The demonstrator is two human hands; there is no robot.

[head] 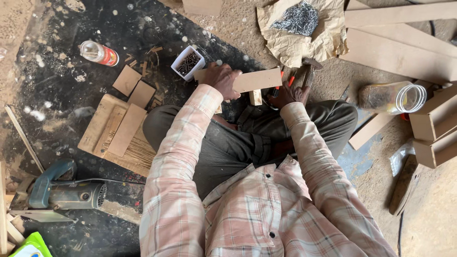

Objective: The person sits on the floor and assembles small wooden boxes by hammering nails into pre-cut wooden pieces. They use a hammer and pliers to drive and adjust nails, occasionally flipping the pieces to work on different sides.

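I sit cross-legged on the floor. My left hand (pixel 223 80) grips the left end of a flat wooden board (pixel 257 79), holding it down on a small upright wooden block (pixel 256 97). My right hand (pixel 289 94) is closed around the handle of a hammer (pixel 309 70), whose metal head points up just right of the board. An orange-handled tool (pixel 290 81) pokes out beside that hand.
A white tub of screws (pixel 188 62) sits left of the board. Nails lie heaped on brown paper (pixel 295 21). Wooden planks (pixel 400 43), a clear plastic jar (pixel 392 97), small boxes (pixel 435 128), a power tool (pixel 57 190), board offcuts (pixel 119 133) and a tipped can (pixel 98 52) surround me.
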